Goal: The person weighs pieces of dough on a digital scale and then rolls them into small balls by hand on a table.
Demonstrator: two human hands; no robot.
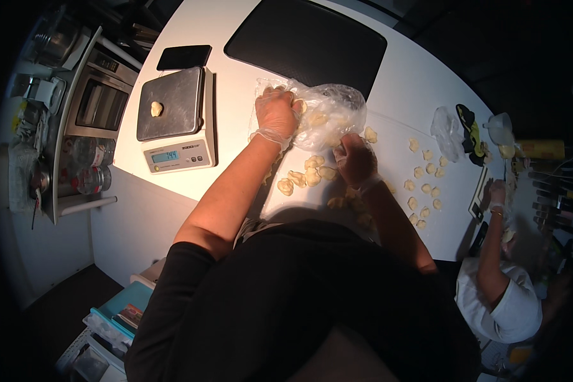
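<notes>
A clear plastic bag [332, 112] with pale dough pieces under or in it lies on the white table before me. My left hand [277, 114], in a clear plastic glove, rests on the bag's left end with its fingers bent around a dough piece. At the bag's lower right edge, my gloved right hand [355, 160] has its fingers curled on the plastic. Several dough lumps [313, 176] lie between my forearms. One dough piece [156, 109] sits on the steel pan of a digital scale [172, 105], whose display is lit.
Beyond the bag lies a black mat or tray [310, 40]. A dark phone [184, 57] is behind the scale. Small dough pieces [426, 188] are spread at the right, near a crumpled plastic bag [445, 133]. Another person in a white shirt [501, 305] works at the far right.
</notes>
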